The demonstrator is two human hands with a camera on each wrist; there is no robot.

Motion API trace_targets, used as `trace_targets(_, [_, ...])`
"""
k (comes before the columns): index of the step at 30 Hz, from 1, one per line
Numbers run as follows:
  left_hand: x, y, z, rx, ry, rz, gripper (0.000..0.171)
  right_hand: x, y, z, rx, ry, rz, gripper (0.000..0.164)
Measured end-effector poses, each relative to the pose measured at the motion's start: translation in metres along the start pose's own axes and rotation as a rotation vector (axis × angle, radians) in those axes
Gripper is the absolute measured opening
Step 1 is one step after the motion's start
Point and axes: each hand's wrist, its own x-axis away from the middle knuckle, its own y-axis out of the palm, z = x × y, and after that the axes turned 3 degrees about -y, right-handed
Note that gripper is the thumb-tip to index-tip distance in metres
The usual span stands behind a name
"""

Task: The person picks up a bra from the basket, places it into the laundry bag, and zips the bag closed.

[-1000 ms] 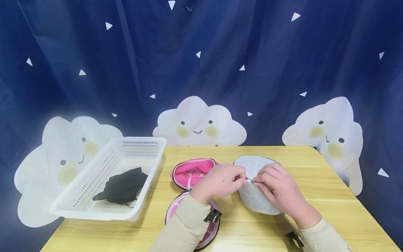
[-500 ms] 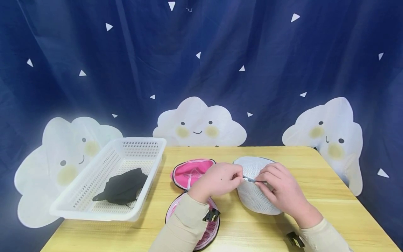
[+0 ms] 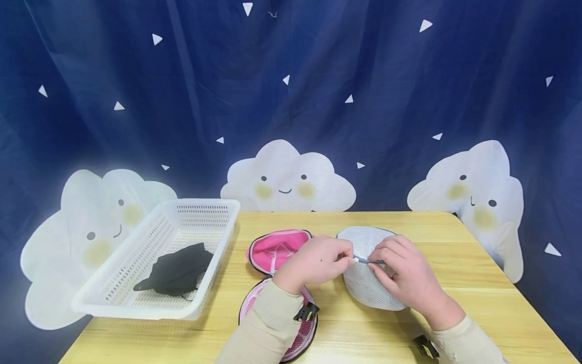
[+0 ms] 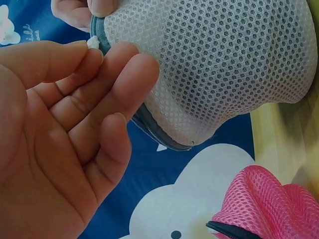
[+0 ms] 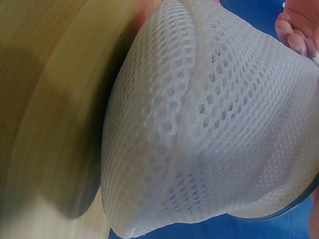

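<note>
A white mesh laundry bag point(image 3: 370, 293) with a grey zipper point(image 4: 157, 133) stands on the table in the head view. My left hand point(image 3: 320, 260) pinches the small white zipper pull point(image 4: 93, 43) between thumb and index finger; its other fingers are loosely bent in the left wrist view. Close beside it, my right hand point(image 3: 404, 273) pinches the zipper edge on the right side of the bag. A short stretch of zipper shows between the hands. The mesh point(image 5: 214, 124) fills most of the right wrist view, with left fingertips point(image 5: 296, 42) at the upper right.
A pink mesh bag point(image 3: 277, 247) lies unzipped behind and under the left forearm, its lid folded back. At the left, a white plastic basket point(image 3: 136, 314) holds a black cloth item point(image 3: 177, 270). A blue curtain with clouds point(image 3: 291, 101) hangs behind the wooden table point(image 3: 436, 323).
The left hand has drawn the zipper pull slightly left, then a little back right, and more zipper shows between the hands. The right hand and bag have hardly moved.
</note>
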Motion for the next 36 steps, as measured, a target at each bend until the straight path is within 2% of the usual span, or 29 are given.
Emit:
trace_targets(18, [-0.0013,0.0014,0.0090,-0.009,0.028,-0.007,0.018,0.0021,0.0028,0.0003,0.005,0.004,-0.022,0.028])
trace_targets(26, [-0.0032,0.0026,0.0082,0.005,0.020,-0.027,0.018,-0.0008,0.0039,-0.0006,-0.005,-0.049,0.018,0.029])
trace_targets(36, [-0.0021,0.0027,0.0093,-0.015,0.018,-0.030,0.017,-0.0035,0.0044,-0.0026,-0.029,-0.081,0.025,0.027])
